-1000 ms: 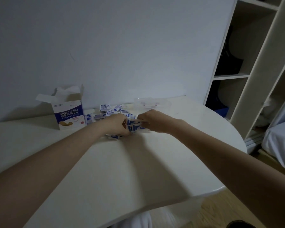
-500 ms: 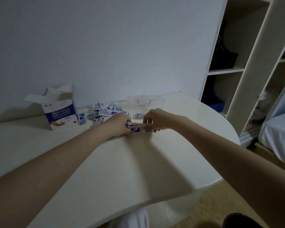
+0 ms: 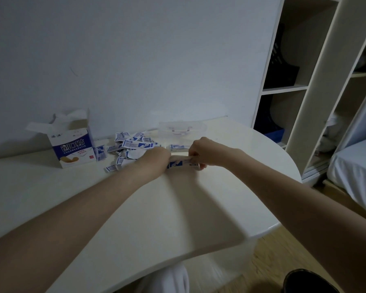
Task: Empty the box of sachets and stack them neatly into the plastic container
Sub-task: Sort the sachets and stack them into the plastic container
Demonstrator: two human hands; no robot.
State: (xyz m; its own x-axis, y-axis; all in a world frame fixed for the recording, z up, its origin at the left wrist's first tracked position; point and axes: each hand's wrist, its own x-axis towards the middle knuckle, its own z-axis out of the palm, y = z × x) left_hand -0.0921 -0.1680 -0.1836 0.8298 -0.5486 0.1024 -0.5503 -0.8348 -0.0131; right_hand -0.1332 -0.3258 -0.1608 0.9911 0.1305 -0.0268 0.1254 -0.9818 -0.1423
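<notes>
Between the two hands, low on the white table (image 3: 135,208), a small bundle of sachets (image 3: 181,162) lies with its long axis running from 9 to 3 o'clock. The left hand (image 3: 154,158) grips the bundle's 9 o'clock end and the right hand (image 3: 207,153) grips its 3 o'clock end, fingers (image 3: 199,166) curled round it, so the bundle is pinned from both sides and squared up against the table.

The clear plastic container (image 3: 182,130) stands at about 12 o'clock from the bundle, near it, just beyond the hands against the wall, and its long side looks to run roughly the same way as the bundle. That is the relation the coming move turns on: the bundle probably needs only to travel straight away from the body and go in without turning. The right hand is the nearer one to the container.

A loose heap of sachets (image 3: 133,144) lies at about 10 o'clock from the bundle, beside the left hand, and the opened box (image 3: 73,146) stands upright farther out toward 9 o'clock, so most of the stacking is not yet done.
</notes>
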